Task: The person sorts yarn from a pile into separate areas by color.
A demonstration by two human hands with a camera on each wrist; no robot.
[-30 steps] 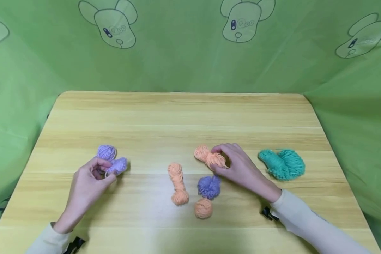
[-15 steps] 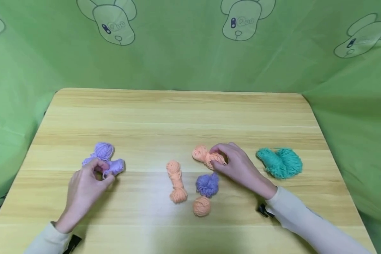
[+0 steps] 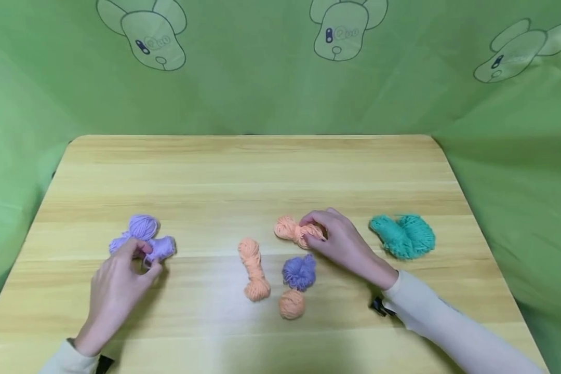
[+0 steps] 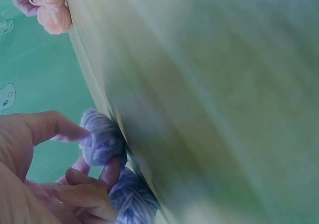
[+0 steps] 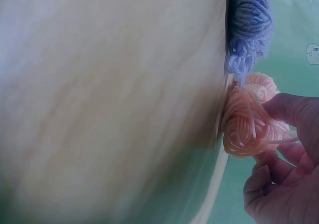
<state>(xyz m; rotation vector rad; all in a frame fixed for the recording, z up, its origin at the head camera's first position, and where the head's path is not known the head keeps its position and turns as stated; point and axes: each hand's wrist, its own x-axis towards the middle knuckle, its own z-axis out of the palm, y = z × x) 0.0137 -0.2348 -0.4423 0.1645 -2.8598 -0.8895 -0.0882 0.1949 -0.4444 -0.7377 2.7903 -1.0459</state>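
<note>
On the near part of the table [image 3: 205,176], just right of its middle, an orange ball [image 3: 292,304] of yarn sits against a shaggy violet bundle [image 3: 299,272], and a dumbbell-shaped orange skein [image 3: 254,270] lies left of both, its length running toward the far edge. A little farther on, toward the left edge, is a lavender roll [image 3: 162,248], short, blunt-ended and neatly wound. It is pinched between the bent fingers and thumb of the left hand [image 3: 117,288], thumb on the near side, its blunt end sticking out toward the right edge. That hand slants in from the near left, its back upward. A lavender ball [image 3: 143,227] lies just beyond the roll, and a lavender lump [image 3: 118,242], partly hidden by the hand, lies nearer the left edge. Right of the middle is a peach bundle [image 3: 287,228] with puffy ends, a narrow waist and some loose strands. The right hand [image 3: 338,241] grips its right end, thumb on the near side and bent fingers opposite, leaving the other end free toward the left edge. The right forearm, in a pale sleeve [image 3: 430,306], slants toward the far left corner. Two-lobed green yarn [image 3: 403,236] lies nearer the right edge. Beyond the far edge hangs green cloth [image 3: 262,93] printed with cartoon heads.
</note>
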